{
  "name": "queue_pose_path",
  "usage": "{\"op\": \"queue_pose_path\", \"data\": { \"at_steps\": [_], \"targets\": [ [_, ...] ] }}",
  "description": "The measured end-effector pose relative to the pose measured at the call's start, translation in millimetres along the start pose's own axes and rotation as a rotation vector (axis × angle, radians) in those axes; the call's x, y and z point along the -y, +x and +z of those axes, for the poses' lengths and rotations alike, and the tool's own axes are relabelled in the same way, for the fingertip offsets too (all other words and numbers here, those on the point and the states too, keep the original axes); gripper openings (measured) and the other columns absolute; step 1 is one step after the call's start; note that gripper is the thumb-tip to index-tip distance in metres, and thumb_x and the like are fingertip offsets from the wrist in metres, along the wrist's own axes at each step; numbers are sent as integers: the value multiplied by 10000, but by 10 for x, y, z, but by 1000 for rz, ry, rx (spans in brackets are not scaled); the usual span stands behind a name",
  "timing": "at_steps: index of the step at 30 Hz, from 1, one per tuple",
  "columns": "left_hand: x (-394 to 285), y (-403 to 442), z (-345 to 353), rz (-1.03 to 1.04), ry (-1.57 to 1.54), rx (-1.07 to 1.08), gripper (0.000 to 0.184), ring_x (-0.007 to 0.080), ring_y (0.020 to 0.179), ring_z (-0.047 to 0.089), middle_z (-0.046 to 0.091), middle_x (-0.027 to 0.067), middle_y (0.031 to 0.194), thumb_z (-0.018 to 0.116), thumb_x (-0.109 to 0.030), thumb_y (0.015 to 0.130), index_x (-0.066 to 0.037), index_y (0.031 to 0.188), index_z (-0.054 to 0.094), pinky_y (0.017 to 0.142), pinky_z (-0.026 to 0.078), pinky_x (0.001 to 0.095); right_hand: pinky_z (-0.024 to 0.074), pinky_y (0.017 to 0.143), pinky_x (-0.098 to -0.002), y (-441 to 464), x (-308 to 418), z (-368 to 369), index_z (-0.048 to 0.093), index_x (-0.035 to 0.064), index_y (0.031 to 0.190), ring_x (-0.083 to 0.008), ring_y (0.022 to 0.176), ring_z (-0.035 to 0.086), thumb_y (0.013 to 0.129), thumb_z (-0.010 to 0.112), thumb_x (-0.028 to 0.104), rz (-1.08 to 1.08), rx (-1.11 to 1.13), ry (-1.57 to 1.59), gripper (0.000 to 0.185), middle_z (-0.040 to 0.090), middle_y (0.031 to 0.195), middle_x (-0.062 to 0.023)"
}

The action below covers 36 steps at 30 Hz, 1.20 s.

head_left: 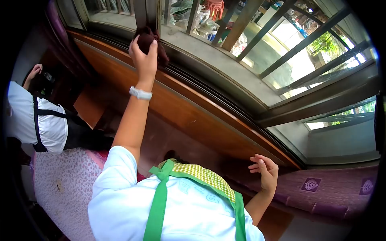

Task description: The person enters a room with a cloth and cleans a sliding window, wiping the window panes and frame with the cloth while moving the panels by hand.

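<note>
My left hand (144, 60) is closed on a dark red-brown cloth (146, 39). It presses the cloth against the upright post of the window frame (146, 16), just above the bottom track, and part of the cloth hangs down beside my fingers. A light-coloured watch (140, 93) circles that wrist. My right hand (265, 172) hovers below the wooden sill with nothing in it, its fingers loosely bent and apart. The dark sliding track (209, 90) runs between the two hands along the sill (193, 106).
Metal bars (275, 52) stand outside the window. Purple curtains hang at left (66, 44) and right (317, 193). At left is another person (48, 124) in a white shirt with dark straps, near a bed with a flowered cover (64, 180). A wooden panel (90, 106) stands beyond.
</note>
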<state>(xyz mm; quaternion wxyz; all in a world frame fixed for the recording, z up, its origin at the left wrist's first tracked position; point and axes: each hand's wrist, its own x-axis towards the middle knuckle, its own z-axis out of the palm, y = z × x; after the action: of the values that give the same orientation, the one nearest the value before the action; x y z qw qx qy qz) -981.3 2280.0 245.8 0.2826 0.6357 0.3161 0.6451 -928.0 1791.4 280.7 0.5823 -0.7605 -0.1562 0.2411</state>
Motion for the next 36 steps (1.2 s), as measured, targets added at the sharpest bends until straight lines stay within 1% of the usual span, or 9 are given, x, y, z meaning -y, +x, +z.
{"op": "queue_pose_path", "data": {
  "at_steps": [2,5,12,14,20,26,30,31,36],
  "targets": [
    [222,-36,172,-358,155,108,553,428,1057,482,482,274,1159,654,-337,824,63,1163,477,956,380,452,549,613,-273,28,-99,-79,612,-43,1098,-197,734,662,931,549,139,48,-15,25,255,668,971,-168],
    [166,-386,362,-246,236,102,548,446,1035,483,495,307,1108,624,-389,830,79,1087,504,921,385,470,545,623,-275,94,-148,-136,610,-43,1103,-195,742,661,936,536,135,61,31,58,254,667,975,-169],
    [-834,-941,426,-169,40,487,442,418,837,608,625,252,849,661,-373,815,43,912,547,739,482,440,539,646,-272,387,-186,-204,607,-39,1115,-190,761,660,943,520,126,44,164,54,254,665,990,-166],
    [-1107,-1242,551,-171,-16,546,416,357,827,634,643,218,866,667,-371,819,26,896,569,736,493,401,539,649,-271,442,-199,-200,605,-38,1122,-188,767,660,944,524,135,-1,231,77,261,664,995,-164],
    [-1937,-2348,942,-132,-142,827,367,379,830,607,604,223,879,721,-246,761,14,928,522,719,491,419,538,646,-268,469,-270,-282,602,-37,1126,-186,764,660,943,535,146,-3,327,95,268,666,994,-163],
    [-1774,-2097,860,-15,-200,695,354,369,814,600,597,203,869,747,-233,724,1,888,537,701,487,399,538,634,-269,349,-367,-475,601,-54,1110,-192,751,659,940,534,135,10,277,99,263,666,977,-173],
    [-1313,-1435,728,1,-84,334,336,293,747,597,601,169,833,741,-232,719,-5,879,552,689,487,373,541,617,-282,323,-474,-587,601,-54,1103,-205,733,660,944,523,139,20,220,91,262,666,969,-178],
    [-1075,-1243,696,-61,-58,291,326,364,810,579,587,202,854,709,-230,725,7,862,532,728,470,418,542,617,-283,320,-503,-600,601,-53,1102,-207,732,660,945,521,144,33,202,111,265,666,968,-179],
    [-46,-127,384,-201,355,86,445,415,937,560,580,256,973,675,-324,756,37,1001,584,833,457,452,543,617,-287,370,-539,-519,602,-47,1103,-207,733,660,946,521,158,91,185,138,271,668,966,-175]
  ]
}}
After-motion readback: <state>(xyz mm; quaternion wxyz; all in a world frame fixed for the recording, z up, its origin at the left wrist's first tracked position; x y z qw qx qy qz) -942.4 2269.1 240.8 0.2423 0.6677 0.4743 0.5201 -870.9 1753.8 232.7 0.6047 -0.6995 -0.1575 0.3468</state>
